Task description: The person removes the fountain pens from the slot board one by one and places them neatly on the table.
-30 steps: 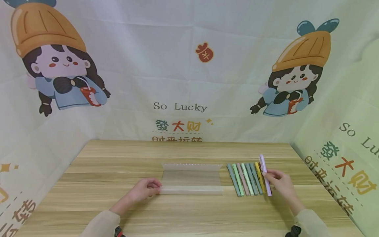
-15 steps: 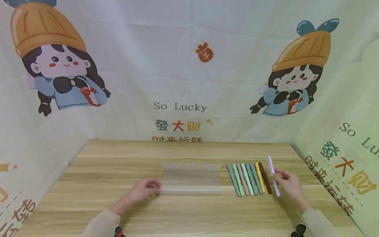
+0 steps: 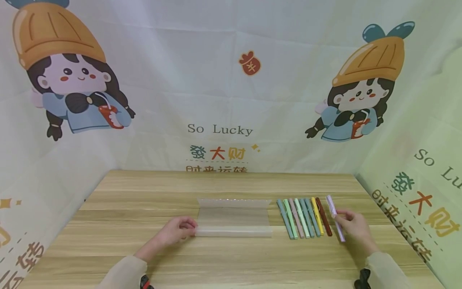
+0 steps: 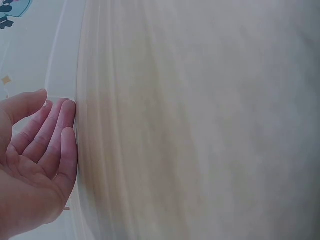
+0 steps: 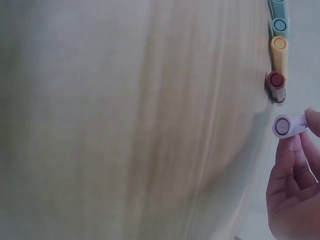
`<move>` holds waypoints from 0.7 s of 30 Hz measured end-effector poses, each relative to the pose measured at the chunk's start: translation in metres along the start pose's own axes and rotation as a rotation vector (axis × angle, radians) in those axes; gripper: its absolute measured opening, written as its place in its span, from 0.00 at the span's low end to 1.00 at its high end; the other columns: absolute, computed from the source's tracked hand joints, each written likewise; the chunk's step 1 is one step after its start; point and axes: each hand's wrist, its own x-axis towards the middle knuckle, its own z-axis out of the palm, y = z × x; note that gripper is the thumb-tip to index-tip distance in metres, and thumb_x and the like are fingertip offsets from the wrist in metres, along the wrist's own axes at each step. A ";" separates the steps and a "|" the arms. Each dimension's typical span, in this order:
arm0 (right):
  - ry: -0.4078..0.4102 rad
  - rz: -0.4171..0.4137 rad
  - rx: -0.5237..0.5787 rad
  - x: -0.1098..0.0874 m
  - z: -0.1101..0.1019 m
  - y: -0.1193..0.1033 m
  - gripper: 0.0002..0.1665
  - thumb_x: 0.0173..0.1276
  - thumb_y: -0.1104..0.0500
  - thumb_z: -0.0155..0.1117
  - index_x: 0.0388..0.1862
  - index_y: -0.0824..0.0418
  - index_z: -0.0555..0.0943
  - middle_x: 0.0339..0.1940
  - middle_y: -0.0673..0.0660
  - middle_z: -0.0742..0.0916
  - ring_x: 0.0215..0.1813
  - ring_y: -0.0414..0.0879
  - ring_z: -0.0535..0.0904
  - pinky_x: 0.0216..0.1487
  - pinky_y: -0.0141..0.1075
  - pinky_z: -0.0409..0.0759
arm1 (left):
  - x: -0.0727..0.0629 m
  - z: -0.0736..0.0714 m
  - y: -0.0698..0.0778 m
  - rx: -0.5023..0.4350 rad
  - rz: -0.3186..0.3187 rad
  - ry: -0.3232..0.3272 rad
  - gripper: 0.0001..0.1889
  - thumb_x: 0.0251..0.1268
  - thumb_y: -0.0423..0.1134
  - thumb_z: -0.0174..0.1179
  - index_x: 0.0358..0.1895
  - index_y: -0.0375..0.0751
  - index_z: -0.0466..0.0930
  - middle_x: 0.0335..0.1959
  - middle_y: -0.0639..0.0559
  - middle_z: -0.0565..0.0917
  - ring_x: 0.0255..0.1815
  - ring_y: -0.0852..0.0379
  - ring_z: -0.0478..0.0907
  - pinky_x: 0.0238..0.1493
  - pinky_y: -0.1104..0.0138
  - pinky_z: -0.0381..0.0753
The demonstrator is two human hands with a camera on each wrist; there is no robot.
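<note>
A clear plastic case (image 3: 234,216) lies with its flap raised at the middle of the table. My left hand (image 3: 176,233) holds the case's near left corner, thumb and fingertips at its end. In the left wrist view the thumb is close over the fingers (image 4: 52,135), which rest low against the tabletop. On the right, my right hand (image 3: 355,232) pinches a lilac pen (image 3: 339,231) between thumb and fingers, its round end showing in the right wrist view. The lilac pen slants beside a dark red pen (image 3: 323,217), with a narrow gap between them.
Several capped pens in blue-grey, green, pink and yellow (image 3: 316,212) lie side by side in a row, right of the case. The wooden table (image 3: 231,265) meets a printed cloth backdrop (image 3: 166,100) at the back and sides.
My right hand has carried the lilac pen rightward, off the dark red pen, then slightly toward me. The dark red pen shows fully now. My left hand and the case have stayed put.
</note>
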 end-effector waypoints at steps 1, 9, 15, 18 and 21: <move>-0.002 -0.007 -0.020 0.001 0.001 0.002 0.21 0.61 0.61 0.57 0.48 0.77 0.72 0.29 0.60 0.81 0.27 0.43 0.73 0.24 0.32 0.73 | 0.000 0.000 0.000 0.001 -0.001 0.000 0.09 0.57 0.31 0.57 0.38 0.28 0.74 0.28 0.48 0.77 0.31 0.54 0.74 0.26 0.68 0.74; -0.053 0.016 -0.077 0.010 0.004 0.004 0.22 0.61 0.59 0.57 0.46 0.77 0.73 0.29 0.59 0.80 0.25 0.44 0.73 0.23 0.35 0.74 | 0.000 0.000 0.000 0.010 0.001 0.003 0.08 0.56 0.30 0.57 0.37 0.28 0.74 0.28 0.49 0.77 0.31 0.54 0.74 0.26 0.68 0.74; -0.067 0.039 -0.114 0.013 0.006 0.003 0.22 0.60 0.58 0.58 0.44 0.77 0.73 0.30 0.63 0.81 0.26 0.44 0.74 0.25 0.35 0.74 | 0.000 0.000 0.001 0.006 0.000 0.003 0.08 0.56 0.30 0.57 0.37 0.27 0.74 0.28 0.48 0.77 0.30 0.54 0.74 0.26 0.68 0.74; -0.063 0.034 -0.145 0.016 0.006 0.003 0.21 0.59 0.58 0.58 0.43 0.77 0.74 0.30 0.64 0.81 0.28 0.46 0.75 0.26 0.35 0.73 | 0.000 0.000 0.002 0.006 0.000 0.004 0.09 0.56 0.31 0.57 0.37 0.28 0.74 0.28 0.48 0.77 0.31 0.54 0.74 0.26 0.67 0.74; -0.056 0.031 -0.167 0.018 0.006 0.002 0.21 0.59 0.58 0.58 0.42 0.77 0.75 0.30 0.65 0.81 0.29 0.48 0.75 0.27 0.36 0.73 | -0.001 0.000 0.002 0.003 -0.002 0.004 0.09 0.56 0.31 0.57 0.38 0.28 0.74 0.29 0.48 0.77 0.31 0.54 0.74 0.27 0.67 0.74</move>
